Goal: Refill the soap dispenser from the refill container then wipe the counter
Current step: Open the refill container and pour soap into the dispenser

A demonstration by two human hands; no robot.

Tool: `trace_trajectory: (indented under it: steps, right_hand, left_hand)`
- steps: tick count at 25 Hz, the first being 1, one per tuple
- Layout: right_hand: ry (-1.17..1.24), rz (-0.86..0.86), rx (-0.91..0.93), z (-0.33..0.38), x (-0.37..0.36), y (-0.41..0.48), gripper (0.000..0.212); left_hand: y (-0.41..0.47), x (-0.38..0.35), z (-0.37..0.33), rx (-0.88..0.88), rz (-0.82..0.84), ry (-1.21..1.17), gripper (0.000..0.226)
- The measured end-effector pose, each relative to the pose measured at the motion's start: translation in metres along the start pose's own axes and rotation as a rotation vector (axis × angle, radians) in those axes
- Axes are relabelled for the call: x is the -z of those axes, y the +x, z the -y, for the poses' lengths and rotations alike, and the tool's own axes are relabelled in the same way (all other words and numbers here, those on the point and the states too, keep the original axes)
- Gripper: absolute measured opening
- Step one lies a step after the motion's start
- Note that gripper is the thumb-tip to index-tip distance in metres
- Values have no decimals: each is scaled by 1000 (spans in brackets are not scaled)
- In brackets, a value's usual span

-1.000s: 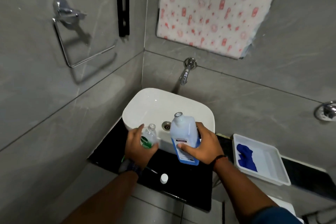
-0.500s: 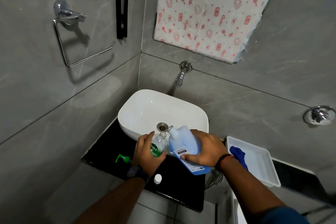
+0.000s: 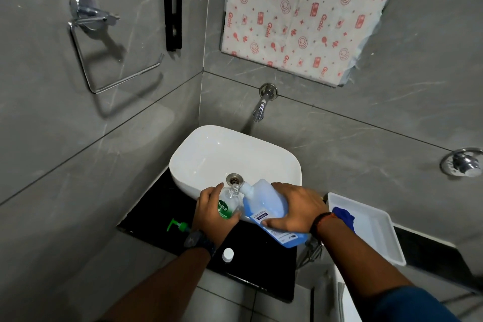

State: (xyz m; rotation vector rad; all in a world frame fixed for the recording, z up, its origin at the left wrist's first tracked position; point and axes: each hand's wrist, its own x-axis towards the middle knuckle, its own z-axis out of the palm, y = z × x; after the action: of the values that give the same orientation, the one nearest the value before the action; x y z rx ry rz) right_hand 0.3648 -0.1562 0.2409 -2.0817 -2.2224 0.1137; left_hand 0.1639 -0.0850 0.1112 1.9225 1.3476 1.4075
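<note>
My left hand (image 3: 211, 213) grips the small clear soap dispenser bottle (image 3: 228, 204) with a green label, held upright at the near rim of the basin. My right hand (image 3: 294, 210) holds the refill container (image 3: 264, 208) of blue liquid, tipped far to the left so its open neck meets the mouth of the dispenser bottle. The green pump head (image 3: 178, 226) lies on the black counter (image 3: 264, 266) to the left of my wrist. A white cap (image 3: 228, 254) lies on the counter near its front edge.
The white basin (image 3: 209, 154) sits on the counter under a wall tap (image 3: 260, 110). A white tray (image 3: 376, 227) with a blue cloth (image 3: 343, 217) stands to the right. A chrome towel ring (image 3: 104, 60) hangs on the left wall.
The refill container went from upright to steeply tipped, its neck brought down to the dispenser bottle's mouth. The view shifted, and the green pump head came into sight.
</note>
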Motion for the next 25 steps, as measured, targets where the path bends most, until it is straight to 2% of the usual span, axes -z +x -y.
trace_trajectory:
  steps: [10, 25]
  right_hand:
    - [-63, 91, 19, -6, 4, 4, 94]
    - [-144, 63, 81, -5, 11, 13, 85]
  left_hand:
    - [-3, 5, -4, -49, 59, 8, 76]
    - [-3, 4, 3, -10, 71, -7, 78]
